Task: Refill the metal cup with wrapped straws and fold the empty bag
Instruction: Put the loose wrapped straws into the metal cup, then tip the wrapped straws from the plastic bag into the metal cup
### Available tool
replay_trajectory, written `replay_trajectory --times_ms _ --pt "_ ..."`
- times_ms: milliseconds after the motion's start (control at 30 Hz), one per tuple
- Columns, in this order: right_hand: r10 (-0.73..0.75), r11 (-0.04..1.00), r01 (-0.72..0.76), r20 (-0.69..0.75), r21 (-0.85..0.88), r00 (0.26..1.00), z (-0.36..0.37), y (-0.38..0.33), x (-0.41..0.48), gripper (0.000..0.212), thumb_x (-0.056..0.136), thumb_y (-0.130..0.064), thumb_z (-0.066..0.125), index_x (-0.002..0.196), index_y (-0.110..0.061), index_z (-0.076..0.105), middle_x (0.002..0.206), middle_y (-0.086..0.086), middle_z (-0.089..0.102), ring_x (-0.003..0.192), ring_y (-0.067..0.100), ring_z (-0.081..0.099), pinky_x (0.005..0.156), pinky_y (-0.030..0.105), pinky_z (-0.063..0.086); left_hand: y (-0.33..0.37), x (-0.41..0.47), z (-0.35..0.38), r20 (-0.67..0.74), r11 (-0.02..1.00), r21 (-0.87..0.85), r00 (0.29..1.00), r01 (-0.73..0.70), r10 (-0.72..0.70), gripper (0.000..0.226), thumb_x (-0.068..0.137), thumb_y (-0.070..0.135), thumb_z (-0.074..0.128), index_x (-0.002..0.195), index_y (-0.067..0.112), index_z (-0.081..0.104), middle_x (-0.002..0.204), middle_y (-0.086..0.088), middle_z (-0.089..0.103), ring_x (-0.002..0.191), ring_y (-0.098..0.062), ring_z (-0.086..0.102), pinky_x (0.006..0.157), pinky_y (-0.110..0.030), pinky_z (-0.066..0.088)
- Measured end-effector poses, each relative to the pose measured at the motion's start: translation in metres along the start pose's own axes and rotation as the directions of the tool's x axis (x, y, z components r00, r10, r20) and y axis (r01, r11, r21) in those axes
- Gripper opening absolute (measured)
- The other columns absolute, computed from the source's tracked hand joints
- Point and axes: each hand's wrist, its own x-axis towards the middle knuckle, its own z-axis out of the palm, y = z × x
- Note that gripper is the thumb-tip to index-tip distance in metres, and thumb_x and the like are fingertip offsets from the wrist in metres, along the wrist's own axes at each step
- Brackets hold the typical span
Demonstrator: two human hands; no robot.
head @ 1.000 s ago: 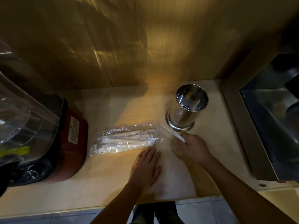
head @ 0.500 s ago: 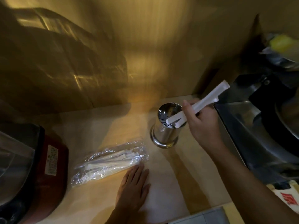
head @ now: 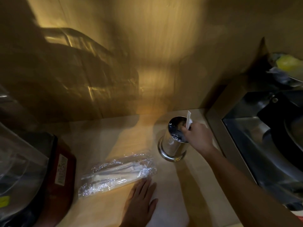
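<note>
Right hand: held at the cup's rim, fingers pinched on 1 wrapped straw.
Straw: white, partly inside the cup, its top end poking up past the rim.
Cup: shiny metal, stood on the counter, seen tilted from above, near the back wall.
Left hand: laid flat on the counter, fingers spread, fingertips touching the bag's near edge.
Bag: clear plastic, laid on the counter left of the cup, more straws seen inside.
Counter: light wood.
Sink: metal, placed to the right.
</note>
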Motion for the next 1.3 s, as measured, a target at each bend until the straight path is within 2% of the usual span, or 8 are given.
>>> replay_trajectory --times_ms 233,400,700,833,933,1067,1200,1300 --pt "-0.04 0.996 0.043 -0.028 0.084 0.999 -0.019 -0.012 -0.007 0.062 0.075 -0.067 0.048 0.119 -0.023 0.046 0.107 0.006 0.067 0.103 0.03 0.059 0.077 0.036 0.035 -0.001 -0.001 0.0 -0.039 0.999 -0.035 0.999 -0.025 0.024 0.043 0.081 0.043 0.053 0.113 0.017 0.067 0.126 -0.006 0.062 0.118 -0.025 0.057 0.098 -0.036 0.037" --pt "-0.174 0.96 0.181 -0.048 0.215 0.983 -0.03 -0.025 -0.02 0.042 0.082 -0.054 0.052 0.105 -0.02 0.056 0.078 0.002 0.062 0.084 0.027 0.061 0.073 0.039 0.049 0.006 0.001 -0.003 -0.013 1.0 0.009 1.0 -0.01 0.01 0.043 0.08 0.043 0.049 0.109 0.017 0.069 0.121 -0.007 0.066 0.112 -0.026 0.061 0.098 -0.035 0.035" --pt "-0.476 0.829 0.435 0.034 0.352 0.879 0.021 -0.057 -0.054 0.016 0.085 -0.029 0.06 0.092 -0.016 0.063 0.05 -0.009 0.048 0.053 0.01 0.047 0.056 0.024 0.036 0.009 0.007 -0.042 -0.105 0.991 -0.047 0.986 0.122 -0.126 0.023 0.076 0.029 0.049 0.089 0.019 0.066 0.088 0.003 0.069 0.086 -0.017 0.062 0.082 -0.025 0.038" --pt "-0.534 0.836 0.468 0.229 0.287 0.814 0.068 -0.059 -0.068 0.016 0.087 -0.03 0.055 0.094 -0.017 0.061 0.067 -0.001 0.06 0.065 0.017 0.054 0.059 0.027 0.037 -0.013 0.008 -0.067 -0.184 0.965 -0.064 0.948 0.253 -0.261 0.029 0.078 0.027 0.045 0.095 0.015 0.065 0.093 -0.002 0.069 0.091 -0.018 0.058 0.082 -0.028 0.038" --pt "-0.598 0.798 0.584 0.311 0.146 0.739 0.103 -0.052 -0.075 0.025 0.087 -0.03 0.051 0.105 -0.015 0.058 0.105 0.006 0.064 0.102 0.024 0.057 0.084 0.03 0.038 -0.034 0.006 -0.075 -0.139 0.922 -0.039 0.912 0.385 -0.387 0.037 0.084 0.027 0.054 0.117 0.011 0.06 0.122 -0.011 0.063 0.114 -0.026 0.057 0.097 -0.037 0.045" --pt "-0.588 0.732 0.681 0.517 0.013 0.622 0.135 -0.037 -0.083 0.063 0.091 -0.047 0.039 0.145 -0.023 0.017 0.156 -0.001 0.019 0.142 0.013 0.016 0.11 0.03 0.012 -0.057 -0.003 -0.081 -0.053 0.875 0.103 0.881 0.474 -0.471 0.06 0.083 0.041 0.06 0.136 0.017 0.044 0.144 -0.007 0.045 0.131 -0.027 0.044 0.107 -0.037 0.036" --pt "-0.568 0.675 0.736 0.6 -0.052 0.563 0.147 -0.03 -0.089 0.064 0.092 -0.052 0.033 0.146 -0.03 0.006 0.159 -0.004 0.0 0.144 0.01 -0.003 0.113 0.033 0.002 -0.076 -0.02 -0.071 0.143 0.849 0.2 0.842 0.49 -0.52 0.06 0.095 0.05 0.024 0.143 0.03 -0.007 0.158 0.0 -0.002 0.145 -0.02 -0.003 0.115 -0.036 -0.011" --pt "-0.59 0.644 0.764 0.608 -0.044 0.532 0.147 -0.027 -0.088 0.055 0.093 -0.048 0.034 0.143 -0.031 0.023 0.156 -0.003 0.02 0.142 0.011 0.016 0.11 0.034 0.008 -0.08 -0.022 -0.068 0.21 0.836 0.265 0.817 0.482 -0.537 0.063 0.097 0.043 0.026 0.145 0.024 -0.011 0.159 -0.001 0.003 0.145 -0.02 -0.004 0.116 -0.038 -0.009"
